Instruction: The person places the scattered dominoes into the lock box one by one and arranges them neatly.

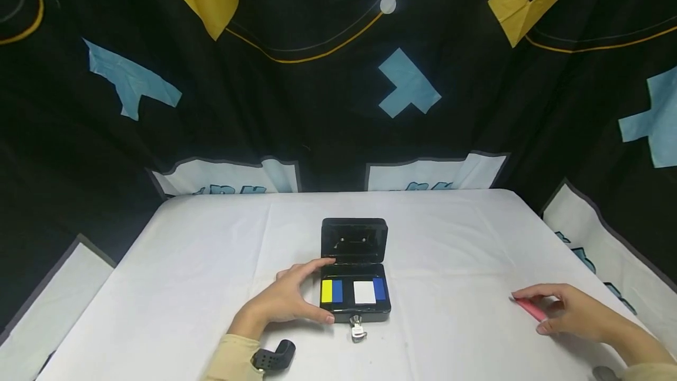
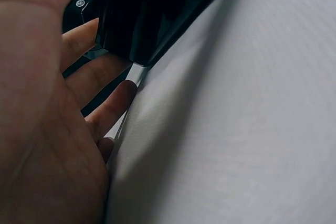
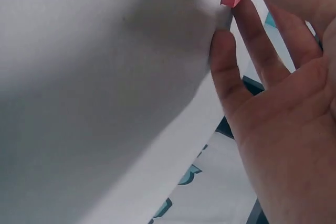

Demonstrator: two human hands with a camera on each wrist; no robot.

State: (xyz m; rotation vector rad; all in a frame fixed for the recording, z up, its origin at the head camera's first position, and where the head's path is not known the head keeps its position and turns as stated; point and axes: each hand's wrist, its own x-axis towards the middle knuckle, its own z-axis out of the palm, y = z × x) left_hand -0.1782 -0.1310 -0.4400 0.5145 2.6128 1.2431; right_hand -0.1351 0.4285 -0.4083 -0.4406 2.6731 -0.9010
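A small black cash box (image 1: 355,314) stands on the white table with its lid (image 1: 354,240) raised. Yellow (image 1: 327,291), blue (image 1: 337,291) and white (image 1: 364,292) flat rectangles lie inside, plus a second blue rectangle (image 1: 379,288) at the right. My left hand (image 1: 288,298) holds the box's left side, thumb at the front corner and index finger near the hinge. In the left wrist view its other fingers reach along the dark box wall (image 2: 152,14). Far to the right, my right hand (image 1: 573,313) pinches a small pink flat block (image 1: 530,309) just over or on the cloth.
A key with a silver tag (image 1: 358,331) hangs at the box's front lock. The white cloth-covered table (image 1: 449,334) stretches between both hands. Behind it hangs a dark curtain (image 1: 307,122) with blue and yellow shapes.
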